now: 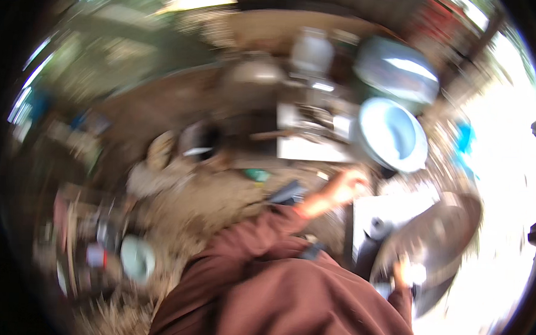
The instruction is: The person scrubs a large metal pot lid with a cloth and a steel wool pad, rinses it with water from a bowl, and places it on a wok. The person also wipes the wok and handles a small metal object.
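Observation:
Strong blur covers the whole view. My left hand (346, 185) reaches forward from a reddish-brown sleeve, in front of a light blue basin (394, 135). Its fingers look partly curled, and whether they hold anything is too blurred to make out. Low on the right, my right hand (400, 272) is over or beside a large round brown tray-like thing (456, 214). A small white thing (417, 273) shows right beside its fingers; I cannot tell if the hand grips it. Between the hands lies a white surface (366, 209) with a grey round object (378, 228) on it.
A large metal vessel (398, 69) stands behind the basin. White boards (312, 149) with a stick (269, 135) and blurred items lie ahead. A dark-mouthed pot (201, 139) sits further left. A pale green bowl (138, 259) rests on the dirt floor (216, 196) at left.

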A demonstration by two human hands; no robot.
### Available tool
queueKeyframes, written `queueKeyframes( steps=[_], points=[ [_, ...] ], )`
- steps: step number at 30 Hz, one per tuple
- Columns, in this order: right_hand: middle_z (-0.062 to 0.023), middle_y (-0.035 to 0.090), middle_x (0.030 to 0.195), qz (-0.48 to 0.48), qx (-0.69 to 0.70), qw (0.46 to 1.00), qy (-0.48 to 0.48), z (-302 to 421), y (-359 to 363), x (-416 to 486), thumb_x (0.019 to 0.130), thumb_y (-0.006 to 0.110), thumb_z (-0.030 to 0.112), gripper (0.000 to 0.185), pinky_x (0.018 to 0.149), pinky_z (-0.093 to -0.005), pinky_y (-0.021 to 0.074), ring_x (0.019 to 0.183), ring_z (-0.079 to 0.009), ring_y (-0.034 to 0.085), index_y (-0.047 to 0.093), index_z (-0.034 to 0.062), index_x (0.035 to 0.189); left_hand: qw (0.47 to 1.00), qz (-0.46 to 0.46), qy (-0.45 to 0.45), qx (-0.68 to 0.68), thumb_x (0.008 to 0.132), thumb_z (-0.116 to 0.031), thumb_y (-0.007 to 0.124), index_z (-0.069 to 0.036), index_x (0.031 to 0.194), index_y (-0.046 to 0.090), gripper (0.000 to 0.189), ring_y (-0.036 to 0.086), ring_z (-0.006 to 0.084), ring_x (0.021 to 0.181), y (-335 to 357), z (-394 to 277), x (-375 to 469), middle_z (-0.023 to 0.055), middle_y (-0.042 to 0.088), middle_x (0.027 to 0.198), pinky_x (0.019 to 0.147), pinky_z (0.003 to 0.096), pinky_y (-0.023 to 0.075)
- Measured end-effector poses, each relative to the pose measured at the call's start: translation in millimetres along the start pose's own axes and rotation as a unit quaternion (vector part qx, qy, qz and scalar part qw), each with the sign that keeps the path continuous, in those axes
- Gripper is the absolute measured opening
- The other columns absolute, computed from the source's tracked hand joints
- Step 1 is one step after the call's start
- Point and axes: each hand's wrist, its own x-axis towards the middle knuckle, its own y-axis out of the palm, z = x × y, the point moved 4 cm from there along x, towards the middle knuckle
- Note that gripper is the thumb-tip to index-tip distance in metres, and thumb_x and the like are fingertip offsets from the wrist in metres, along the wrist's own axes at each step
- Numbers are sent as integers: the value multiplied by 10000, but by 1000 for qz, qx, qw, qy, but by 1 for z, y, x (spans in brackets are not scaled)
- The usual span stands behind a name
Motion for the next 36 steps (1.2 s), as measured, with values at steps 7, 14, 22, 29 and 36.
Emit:
queueKeyframes(
  steps=[7, 14, 22, 29, 36],
  points=[
    [-196, 664, 989, 63, 56, 995, 48, -30, 42, -25, 807, 665, 207, 411, 839, -475, 493, 910, -395, 629, 611, 62, 1188, 986, 151, -71, -10, 826, -48, 656, -7, 1116, 634, 294, 622, 149, 764, 133, -23, 38, 72, 645, 866, 708, 300, 521],
    [-180, 625, 962, 114, -45, 989, 83, -67, 1, -67, 794, 687, 165, 304, 807, -450, 523, 932, -369, 621, 663, 130, 1095, 955, 156, 95, 232, 779, -150, 752, 60, 1453, 246, 868, 394, 444, 1239, 232, -47, 48, 283, 338, 1371, 1068, 481, 337],
    [-239, 596, 984, 32, -15, 989, 144, -107, 25, -84, 878, 591, 135, 315, 722, -512, 526, 829, -443, 634, 538, 102, 1186, 955, 138, -95, 244, 770, -320, 780, 43, 1294, 455, 716, 568, 393, 1079, 250, 0, 50, 248, 575, 1152, 930, 451, 458],
    [-248, 574, 979, -2, -59, 977, 206, -69, 34, -72, 884, 511, 62, 230, 726, -496, 526, 867, -434, 623, 527, 65, 1114, 963, 133, 31, 232, 862, -163, 637, 12, 960, 484, 252, 586, 490, 826, 260, 7, 52, 278, 601, 865, 708, 533, 468],
    [-268, 537, 1067, 30, 260, 936, 237, 16, 44, -18, 952, 527, 182, 320, 839, -518, 483, 983, -478, 575, 437, -15, 1188, 962, 5, 174, 212, 873, -41, 642, -3, 1083, 475, 272, 641, 361, 814, 250, -64, 99, 204, 620, 889, 743, 403, 498]
  ],
)
